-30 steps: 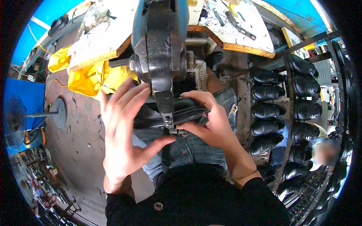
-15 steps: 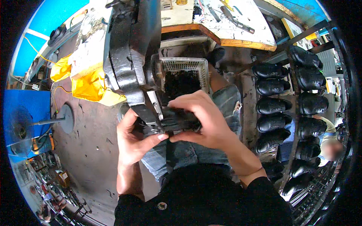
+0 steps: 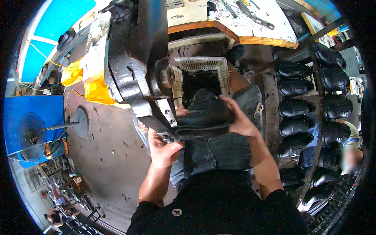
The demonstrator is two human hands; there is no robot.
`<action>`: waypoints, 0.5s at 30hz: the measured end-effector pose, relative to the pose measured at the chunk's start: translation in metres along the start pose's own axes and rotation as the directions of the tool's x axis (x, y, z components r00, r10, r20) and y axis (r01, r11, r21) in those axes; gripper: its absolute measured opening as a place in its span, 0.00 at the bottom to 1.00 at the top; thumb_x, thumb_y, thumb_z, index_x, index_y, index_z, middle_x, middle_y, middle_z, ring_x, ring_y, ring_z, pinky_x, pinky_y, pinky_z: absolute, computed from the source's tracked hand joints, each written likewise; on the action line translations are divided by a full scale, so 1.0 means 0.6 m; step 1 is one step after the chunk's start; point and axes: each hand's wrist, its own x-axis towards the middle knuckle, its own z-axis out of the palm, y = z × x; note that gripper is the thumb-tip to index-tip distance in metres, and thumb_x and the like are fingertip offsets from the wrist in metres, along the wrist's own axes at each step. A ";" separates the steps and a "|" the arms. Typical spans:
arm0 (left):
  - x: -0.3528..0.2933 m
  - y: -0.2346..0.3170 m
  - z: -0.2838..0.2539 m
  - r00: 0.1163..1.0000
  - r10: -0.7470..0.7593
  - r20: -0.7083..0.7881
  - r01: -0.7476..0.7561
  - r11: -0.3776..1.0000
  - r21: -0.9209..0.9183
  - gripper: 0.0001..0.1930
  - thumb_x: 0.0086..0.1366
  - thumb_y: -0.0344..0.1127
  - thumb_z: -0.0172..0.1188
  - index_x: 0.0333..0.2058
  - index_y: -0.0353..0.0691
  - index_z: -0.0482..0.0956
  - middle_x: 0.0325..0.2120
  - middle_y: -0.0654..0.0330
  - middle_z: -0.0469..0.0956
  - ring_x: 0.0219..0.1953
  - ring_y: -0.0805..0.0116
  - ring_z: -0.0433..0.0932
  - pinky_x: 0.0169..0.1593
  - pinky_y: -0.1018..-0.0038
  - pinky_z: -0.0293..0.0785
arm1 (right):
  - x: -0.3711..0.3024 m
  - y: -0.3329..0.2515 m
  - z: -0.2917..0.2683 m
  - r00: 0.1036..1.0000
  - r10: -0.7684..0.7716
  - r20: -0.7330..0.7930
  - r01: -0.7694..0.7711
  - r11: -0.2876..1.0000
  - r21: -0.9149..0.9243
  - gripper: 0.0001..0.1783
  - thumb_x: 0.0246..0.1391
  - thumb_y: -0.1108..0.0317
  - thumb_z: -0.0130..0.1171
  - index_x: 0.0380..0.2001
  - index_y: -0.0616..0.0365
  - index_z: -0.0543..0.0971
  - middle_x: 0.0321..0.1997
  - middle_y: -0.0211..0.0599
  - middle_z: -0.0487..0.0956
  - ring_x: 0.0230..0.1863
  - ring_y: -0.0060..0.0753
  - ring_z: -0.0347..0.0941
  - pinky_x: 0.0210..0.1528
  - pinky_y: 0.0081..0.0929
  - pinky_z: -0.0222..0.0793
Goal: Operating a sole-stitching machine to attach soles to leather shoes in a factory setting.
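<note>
A black shoe lies sideways in front of me, with its dark sole edge toward my body. My right hand grips its right end, fingers over the far side. My left hand is at the other end, thumb on the near side below the machine tip. Its fingertips show past the machine, against the shoe's far side; the rest of the fingers are hidden. A black machine arm comes down from above, its narrow end with a metal plate right against the shoe's left end.
A pale plastic basket with black scraps stands beyond the shoe. A worktable with tools is farther back. Racks of black shoes line the right, another person behind them. A fan and yellow bags are at left.
The shoe has turned, so more of its length and upper shows. My right hand has moved right to its end and opened wider around it. The whole view has shifted slightly.
</note>
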 end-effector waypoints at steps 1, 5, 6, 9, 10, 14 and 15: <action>-0.001 0.001 -0.001 1.000 -0.005 0.004 0.005 1.000 0.004 0.36 0.50 0.36 0.77 0.57 0.32 0.72 0.53 0.43 0.77 0.61 0.47 0.73 0.66 0.50 0.63 | -0.006 -0.008 -0.014 0.999 -0.046 -0.011 0.045 0.991 -0.126 0.63 0.38 0.79 0.77 0.75 0.57 0.50 0.77 0.41 0.54 0.75 0.36 0.52 0.73 0.34 0.50; -0.004 0.001 0.002 0.999 -0.040 -0.002 0.040 0.999 -0.025 0.37 0.51 0.35 0.76 0.58 0.29 0.70 0.54 0.41 0.76 0.62 0.42 0.71 0.67 0.49 0.62 | -0.020 -0.075 -0.061 0.997 0.067 -0.045 -0.073 0.988 -0.135 0.64 0.35 0.78 0.78 0.75 0.60 0.51 0.77 0.40 0.56 0.76 0.37 0.52 0.74 0.34 0.50; -0.005 0.002 0.001 1.000 -0.030 -0.004 0.030 0.999 -0.013 0.37 0.51 0.35 0.75 0.59 0.28 0.69 0.55 0.40 0.75 0.63 0.41 0.70 0.67 0.48 0.62 | -0.021 -0.091 -0.073 0.999 -0.009 -0.046 -0.004 0.960 -0.279 0.64 0.33 0.78 0.78 0.74 0.60 0.53 0.78 0.41 0.56 0.77 0.37 0.51 0.74 0.34 0.49; -0.011 0.002 -0.002 0.999 -0.017 -0.032 0.017 1.000 -0.023 0.38 0.52 0.34 0.74 0.60 0.29 0.68 0.56 0.37 0.74 0.63 0.40 0.70 0.67 0.47 0.62 | -0.027 -0.133 -0.090 0.994 -0.035 -0.108 -0.002 0.946 -0.324 0.64 0.29 0.76 0.80 0.73 0.62 0.57 0.79 0.41 0.55 0.77 0.38 0.51 0.76 0.35 0.45; -0.016 0.001 -0.003 0.998 -0.019 -0.055 0.016 0.999 -0.043 0.38 0.53 0.34 0.73 0.61 0.31 0.67 0.57 0.36 0.73 0.63 0.40 0.70 0.67 0.47 0.63 | -0.030 -0.149 -0.097 0.990 -0.080 -0.117 0.034 0.935 -0.354 0.64 0.28 0.74 0.80 0.72 0.62 0.58 0.78 0.42 0.56 0.77 0.39 0.51 0.76 0.35 0.43; -0.022 0.002 -0.008 0.994 -0.023 -0.105 0.012 0.994 -0.104 0.35 0.56 0.33 0.72 0.60 0.37 0.66 0.57 0.40 0.73 0.62 0.45 0.71 0.65 0.52 0.66 | -0.022 -0.217 -0.096 0.973 -0.182 -0.144 0.088 0.864 -0.495 0.66 0.20 0.74 0.79 0.71 0.61 0.62 0.76 0.42 0.60 0.77 0.39 0.53 0.77 0.37 0.43; -0.024 0.005 -0.006 0.990 -0.028 -0.135 0.011 0.992 -0.126 0.33 0.57 0.33 0.71 0.59 0.38 0.67 0.56 0.43 0.74 0.61 0.49 0.73 0.64 0.54 0.67 | -0.020 -0.231 -0.094 0.967 -0.197 -0.161 0.085 0.846 -0.527 0.67 0.16 0.78 0.78 0.71 0.59 0.62 0.76 0.40 0.62 0.77 0.39 0.53 0.77 0.37 0.44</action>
